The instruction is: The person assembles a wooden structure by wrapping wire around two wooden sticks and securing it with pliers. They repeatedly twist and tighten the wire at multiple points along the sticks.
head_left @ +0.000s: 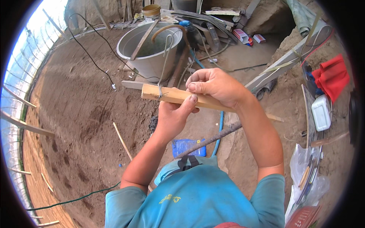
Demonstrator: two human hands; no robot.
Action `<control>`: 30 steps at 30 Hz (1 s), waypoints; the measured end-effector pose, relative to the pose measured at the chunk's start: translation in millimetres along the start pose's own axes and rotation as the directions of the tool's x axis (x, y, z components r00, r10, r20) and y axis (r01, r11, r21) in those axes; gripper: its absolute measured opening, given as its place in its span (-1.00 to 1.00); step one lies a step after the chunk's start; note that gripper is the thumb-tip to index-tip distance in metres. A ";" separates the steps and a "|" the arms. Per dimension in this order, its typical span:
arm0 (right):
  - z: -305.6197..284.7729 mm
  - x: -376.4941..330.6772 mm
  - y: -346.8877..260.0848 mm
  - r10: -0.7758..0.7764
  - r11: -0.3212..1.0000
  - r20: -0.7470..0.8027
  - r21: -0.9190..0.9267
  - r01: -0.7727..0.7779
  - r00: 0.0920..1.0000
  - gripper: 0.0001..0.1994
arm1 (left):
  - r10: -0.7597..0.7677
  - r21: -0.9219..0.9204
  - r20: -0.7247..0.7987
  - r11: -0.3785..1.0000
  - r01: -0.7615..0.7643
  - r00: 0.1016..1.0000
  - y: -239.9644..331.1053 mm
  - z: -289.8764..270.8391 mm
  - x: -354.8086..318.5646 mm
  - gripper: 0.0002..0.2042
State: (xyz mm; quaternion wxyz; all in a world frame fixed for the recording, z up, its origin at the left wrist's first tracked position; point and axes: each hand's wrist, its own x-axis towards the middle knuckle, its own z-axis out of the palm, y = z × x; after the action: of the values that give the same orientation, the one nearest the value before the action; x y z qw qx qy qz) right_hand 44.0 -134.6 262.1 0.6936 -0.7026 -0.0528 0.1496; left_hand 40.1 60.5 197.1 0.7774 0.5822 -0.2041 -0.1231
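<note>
A squared wooden bar [173, 95] lies crosswise in front of me, its left end nearer the bucket. My left hand [173, 114] grips it from below, with the thumb against its near face. Over the bar's upper side, my right hand [216, 85] is closed in a pinch close to the left thumb; whatever is between those fingertips is too small to make out. Near the bar's left end, a bent metal wire [160, 91] is wrapped around the wood and rises in a tall hook shape toward the bucket.
A large pale bucket [146, 68] stands beyond the bar with a wooden slat [143, 40] across its rim. A blue hose [220, 131] and a rough pole [213, 139] lie on the soil below. To the right are a red cloth [330, 78] and a white plastic container [321, 113].
</note>
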 end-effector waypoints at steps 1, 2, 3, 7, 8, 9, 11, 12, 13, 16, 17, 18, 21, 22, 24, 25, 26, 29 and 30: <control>-0.4 -1.4 0.9 -0.012 1.000 -0.013 -0.006 0.012 1.000 -0.82 | -0.005 0.007 -0.008 1.000 0.005 1.000 2.8 1.5 -1.2 -0.79; -0.9 -2.6 2.0 -0.025 1.000 -0.025 -0.011 0.025 0.999 -0.83 | -0.009 0.014 -0.016 1.000 0.009 1.000 3.9 2.6 -2.0 -0.79; -0.7 -2.9 3.1 -0.039 0.999 -0.034 -0.016 0.039 0.999 -0.83 | -0.002 0.011 -0.013 1.000 0.002 1.000 3.2 2.8 -2.8 -0.78; -7.3 -4.6 11.5 -0.079 0.997 -0.022 0.012 0.079 0.997 -0.82 | 0.008 0.031 0.020 0.999 -0.009 1.000 -3.3 1.7 -6.0 -0.74; -8.9 -5.6 13.0 -0.089 0.996 -0.032 -0.014 0.089 0.996 -0.82 | 0.006 0.044 0.034 0.999 -0.007 0.999 -4.8 1.3 -7.1 -0.72; -9.9 -6.0 13.6 -0.099 0.994 -0.038 -0.039 0.097 0.994 -0.82 | 0.002 0.045 0.036 0.999 -0.003 0.999 -6.1 1.4 -8.8 -0.71; -10.8 -11.7 13.0 -0.137 0.988 -0.040 -0.077 0.133 0.990 -0.82 | -0.006 0.047 0.041 0.999 0.004 0.999 -8.6 2.0 -11.9 -0.67; -11.7 -15.3 12.7 -0.154 0.984 -0.042 -0.097 0.149 0.987 -0.82 | -0.010 0.067 0.076 0.998 0.005 0.997 -10.7 0.5 -12.4 -0.64; -13.3 -18.4 12.5 -0.158 0.985 -0.026 -0.069 0.156 0.987 -0.83 | -0.015 0.088 0.113 0.996 0.005 0.994 -12.9 -2.6 -12.8 -0.62; -21.7 -28.8 13.3 -0.152 0.988 0.013 -0.020 0.152 0.988 -0.84 | -0.044 0.159 0.205 0.987 0.011 0.978 -12.9 -7.4 -12.8 -0.49; -26.7 -33.6 14.4 -0.140 0.990 0.021 -0.028 0.140 0.990 -0.84 | -0.012 0.140 0.237 0.990 -0.022 0.971 -20.8 -8.0 -10.3 -0.46; -31.4 -38.6 14.5 -0.124 0.991 0.028 -0.040 0.125 0.992 -0.84 | 0.023 0.114 0.266 0.992 -0.055 0.964 -30.4 -8.0 -7.4 -0.43; -42.5 -52.7 14.4 -0.135 0.985 0.052 -0.099 0.140 0.989 -0.82 | -0.031 0.095 0.370 0.995 -0.004 0.928 -51.0 -1.9 11.1 -0.12; -43.6 -56.9 12.9 -0.146 0.981 0.061 -0.123 0.153 0.987 -0.80 | 0.015 0.133 0.422 0.988 -0.078 0.907 -53.7 4.1 17.9 -0.02; -48.5 -72.8 8.2 -0.078 0.978 0.016 -0.192 0.080 0.997 -0.82 | 0.053 0.280 0.559 0.927 -0.249 0.827 -53.8 16.8 31.4 0.24; -53.4 -80.2 9.5 -0.081 0.976 0.017 -0.203 0.083 0.997 -0.83 | 0.087 0.231 0.602 0.933 -0.277 0.794 -58.9 23.9 38.8 0.25; -56.1 -86.9 10.1 -0.084 0.973 0.018 -0.213 0.086 0.996 -0.84 | 0.122 0.179 0.641 0.936 -0.303 0.758 -63.8 31.1 46.9 0.27; -57.2 -115.7 15.8 -0.095 0.947 -0.118 -0.318 0.053 0.988 -0.90 | 0.282 0.155 0.757 0.799 -0.581 0.590 -66.3 63.4 64.9 0.28; -59.2 -123.6 20.9 -0.091 0.950 -0.158 -0.310 0.038 0.983 -0.90 | 0.291 0.136 0.785 0.780 -0.610 0.547 -70.0 72.4 69.7 0.29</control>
State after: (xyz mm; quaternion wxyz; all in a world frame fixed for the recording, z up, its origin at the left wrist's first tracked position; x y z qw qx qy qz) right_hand -59.3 -226.9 257.9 0.5831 -0.8095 -0.0390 0.0560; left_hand 71.7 -51.7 159.6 0.4999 0.5524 -0.6608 -0.0904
